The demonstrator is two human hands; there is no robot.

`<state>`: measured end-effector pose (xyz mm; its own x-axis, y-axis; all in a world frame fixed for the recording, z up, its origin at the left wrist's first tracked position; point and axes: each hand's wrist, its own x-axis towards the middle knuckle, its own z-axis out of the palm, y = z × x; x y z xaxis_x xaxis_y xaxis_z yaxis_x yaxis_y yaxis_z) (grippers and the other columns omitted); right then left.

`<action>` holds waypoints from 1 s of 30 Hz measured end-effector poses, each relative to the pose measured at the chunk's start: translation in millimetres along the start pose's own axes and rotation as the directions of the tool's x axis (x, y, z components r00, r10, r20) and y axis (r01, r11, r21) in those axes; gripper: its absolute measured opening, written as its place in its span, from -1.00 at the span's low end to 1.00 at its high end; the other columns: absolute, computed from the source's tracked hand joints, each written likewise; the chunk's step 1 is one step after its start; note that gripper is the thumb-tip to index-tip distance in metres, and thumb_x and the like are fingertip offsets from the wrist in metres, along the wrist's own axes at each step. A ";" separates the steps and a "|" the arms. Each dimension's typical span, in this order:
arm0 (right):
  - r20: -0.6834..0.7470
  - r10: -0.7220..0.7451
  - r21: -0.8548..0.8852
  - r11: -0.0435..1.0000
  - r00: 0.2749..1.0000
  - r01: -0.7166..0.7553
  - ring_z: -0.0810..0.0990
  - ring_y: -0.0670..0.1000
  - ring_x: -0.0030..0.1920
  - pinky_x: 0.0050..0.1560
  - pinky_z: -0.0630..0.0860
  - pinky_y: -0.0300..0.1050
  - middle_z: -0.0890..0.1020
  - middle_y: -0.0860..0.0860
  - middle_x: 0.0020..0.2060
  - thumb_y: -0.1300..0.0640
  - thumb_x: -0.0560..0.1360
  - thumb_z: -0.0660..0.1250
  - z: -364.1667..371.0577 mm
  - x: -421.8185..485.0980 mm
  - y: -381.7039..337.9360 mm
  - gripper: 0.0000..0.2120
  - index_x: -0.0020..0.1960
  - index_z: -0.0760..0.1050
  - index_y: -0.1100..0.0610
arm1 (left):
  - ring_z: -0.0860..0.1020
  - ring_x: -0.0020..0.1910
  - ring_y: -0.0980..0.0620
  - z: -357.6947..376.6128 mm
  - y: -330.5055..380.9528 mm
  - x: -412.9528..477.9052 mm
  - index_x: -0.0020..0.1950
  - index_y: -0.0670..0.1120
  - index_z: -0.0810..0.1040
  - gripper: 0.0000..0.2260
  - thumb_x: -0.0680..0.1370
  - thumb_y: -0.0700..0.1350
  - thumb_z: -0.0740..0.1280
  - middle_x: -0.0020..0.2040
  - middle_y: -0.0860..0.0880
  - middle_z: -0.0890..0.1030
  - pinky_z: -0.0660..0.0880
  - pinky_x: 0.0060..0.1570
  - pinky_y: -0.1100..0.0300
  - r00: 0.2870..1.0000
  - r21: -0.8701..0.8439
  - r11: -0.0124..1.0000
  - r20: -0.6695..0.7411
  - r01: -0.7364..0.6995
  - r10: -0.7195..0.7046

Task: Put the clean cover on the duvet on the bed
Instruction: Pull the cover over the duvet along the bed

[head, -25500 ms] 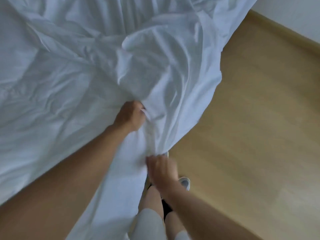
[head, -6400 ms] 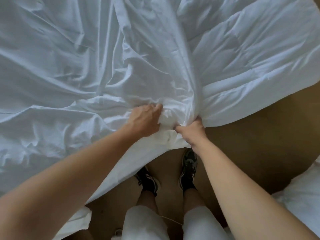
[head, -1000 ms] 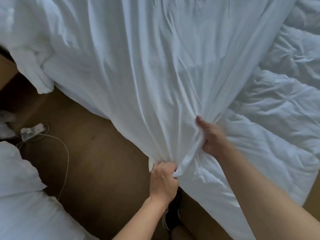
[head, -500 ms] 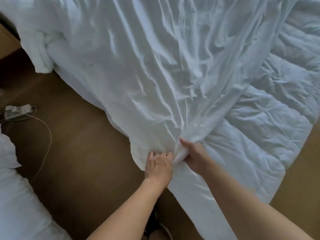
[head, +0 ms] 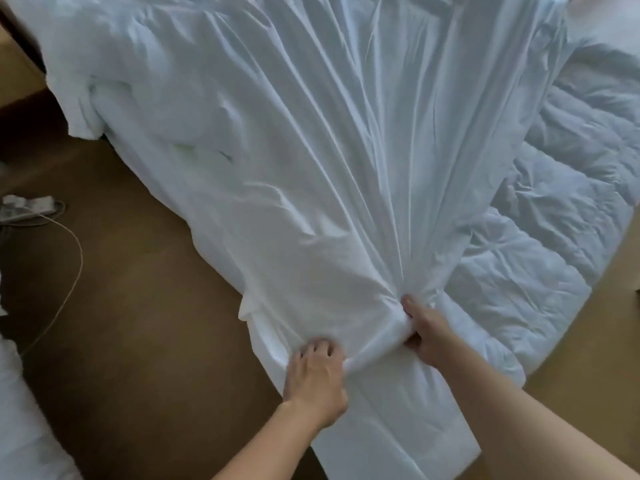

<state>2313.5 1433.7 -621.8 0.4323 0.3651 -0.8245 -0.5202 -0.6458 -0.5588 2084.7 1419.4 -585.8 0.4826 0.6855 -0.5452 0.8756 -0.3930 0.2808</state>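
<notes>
At the near edge of the bed, which is hidden under the bedding, both hands clamp the gathered hem of the cover: the left hand curls over the edge, and the right hand pinches a bunch just beside it. The quilted duvet lies exposed to the right, partly overhanging. Risk: an uneven pull may bunch the cover or drag the duvet onto the floor. A cable and power strip lie on the brown floor at left.
</notes>
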 end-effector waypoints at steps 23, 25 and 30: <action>0.116 0.036 0.175 0.983 0.993 -0.057 0.70 0.20 -0.03 -0.04 0.64 0.11 0.71 0.14 0.00 0.12 0.53 0.46 -153.6 103.3 -114.4 -0.70 0.22 0.56 0.17 | 0.57 0.15 -0.16 1.1 162.8 128.3 0.15 0.01 0.50 -0.73 0.47 -0.14 0.24 0.14 -0.08 0.60 0.47 0.06 0.09 0.978 -0.049 0.976 0.030 0.210 -0.209; 0.273 0.001 0.219 0.974 0.962 -0.063 0.71 0.18 -0.07 0.04 0.62 0.12 0.72 0.16 -0.04 0.14 0.51 0.44 -137.6 97.6 -129.9 -0.69 0.21 0.60 0.24 | 0.53 0.15 -0.10 -3.0 156.7 124.2 0.23 0.08 0.44 -0.58 0.37 -0.10 0.31 0.16 0.00 0.55 0.45 0.12 0.10 0.988 -0.018 0.990 -0.072 0.136 -0.137; 0.292 0.011 0.295 0.950 0.956 -0.101 0.66 0.15 0.07 0.11 0.61 0.10 0.68 0.17 0.09 0.30 0.62 0.19 -127.7 91.2 -109.8 -0.70 0.17 0.67 0.17 | 0.51 -0.03 -0.21 -20.9 89.8 106.1 0.17 -0.06 0.55 -0.49 0.22 -0.24 0.44 0.07 -0.14 0.52 0.48 -0.02 -0.06 0.806 0.099 0.948 -0.558 0.303 -0.199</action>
<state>2504.1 1452.2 -624.3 0.1924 0.5381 -0.8206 -0.7551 -0.4529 -0.4740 2215.0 1469.6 -601.9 0.2269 0.9724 -0.0542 0.9739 -0.2260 0.0230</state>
